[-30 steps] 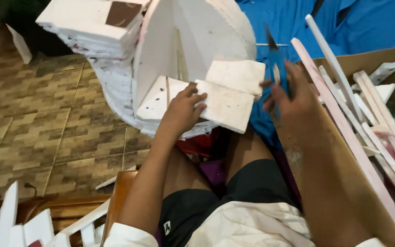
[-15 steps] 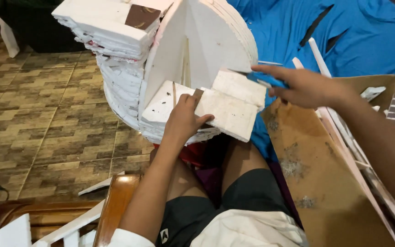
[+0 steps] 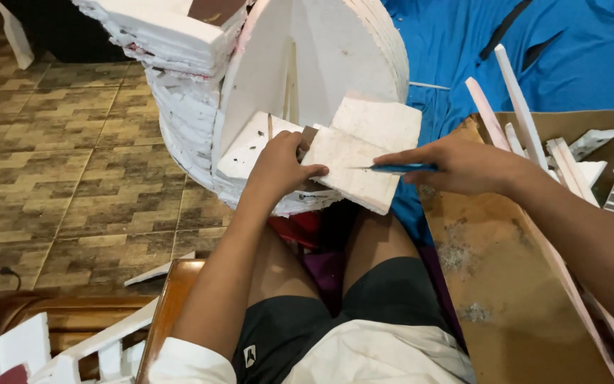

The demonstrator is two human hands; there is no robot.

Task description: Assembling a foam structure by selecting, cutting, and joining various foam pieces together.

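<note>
My left hand presses down on a flat white foam slab that rests on a big white foam structure in front of my knees. In my right hand I grip a blue-handled cutter; its thin blade points left and touches the slab's top face near the middle. A second foam piece lies under my left wrist side.
A cardboard box with several long white foam strips stands at my right. Blue cloth lies behind it. Stacked foam sheets sit at the upper left above brown floor tiles. A wooden frame and foam scraps lie at the lower left.
My right hand has come down from near the box and moved left, bringing the blue cutter onto the slab. My left hand has stayed on the slab.
</note>
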